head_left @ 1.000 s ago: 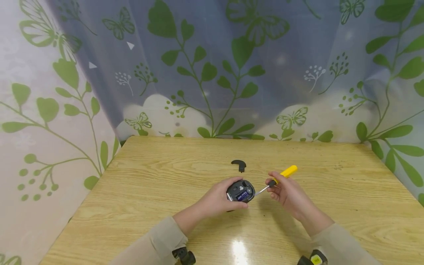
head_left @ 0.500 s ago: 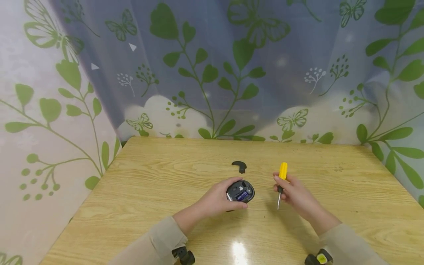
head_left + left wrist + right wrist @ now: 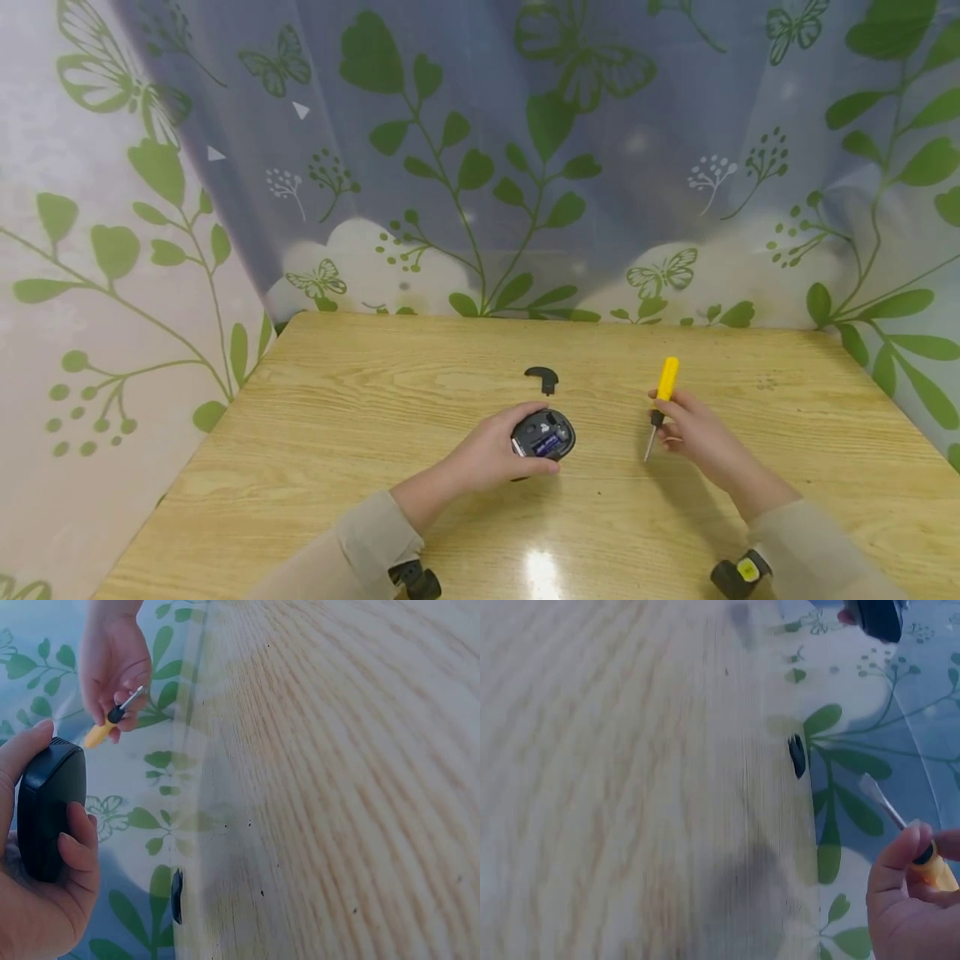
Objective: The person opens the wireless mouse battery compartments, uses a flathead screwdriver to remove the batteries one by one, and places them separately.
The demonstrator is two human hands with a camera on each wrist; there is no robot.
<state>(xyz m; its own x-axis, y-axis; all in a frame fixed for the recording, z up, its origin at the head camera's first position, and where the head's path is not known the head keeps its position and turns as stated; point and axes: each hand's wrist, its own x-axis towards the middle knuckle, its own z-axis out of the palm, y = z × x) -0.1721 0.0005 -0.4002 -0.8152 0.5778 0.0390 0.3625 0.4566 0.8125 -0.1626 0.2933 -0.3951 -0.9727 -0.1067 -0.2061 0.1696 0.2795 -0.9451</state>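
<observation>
Black, rounded plastic computer mouse (image 3: 533, 430) is held above the wooden tabletop near the middle of the head view, its underside turned up and tilted. A purple battery (image 3: 550, 445) with pale lettering shows in an uncovered compartment there. The left hand (image 3: 495, 452) grips the mouse by opposite edges, thumb along the near side and fingers round the far one; the left wrist view shows the same hold from beside the dark shell.

The right hand (image 3: 693, 429) pinches a screwdriver with a yellow plastic handle, black collar and slim metal shaft (image 3: 666, 381) between thumb and fingers, around the lower handle and collar. The screwdriver slants, handle up and away, tip down and toward the person, well apart from the mouse. In the right wrist view the tip is flattened like a blade.

Beyond the mouse and near it, a small black hook-shaped plastic piece (image 3: 548, 377) lies on the pale yellow wood-grained tabletop (image 3: 360, 392). Both arms wear beige sleeves (image 3: 375, 537), each with a dark device (image 3: 416, 580) at the wrist; the right one carries a yellow patch. Behind hangs a blue-grey and white fabric curtain (image 3: 487, 242) printed with green leaves and butterflies.
</observation>
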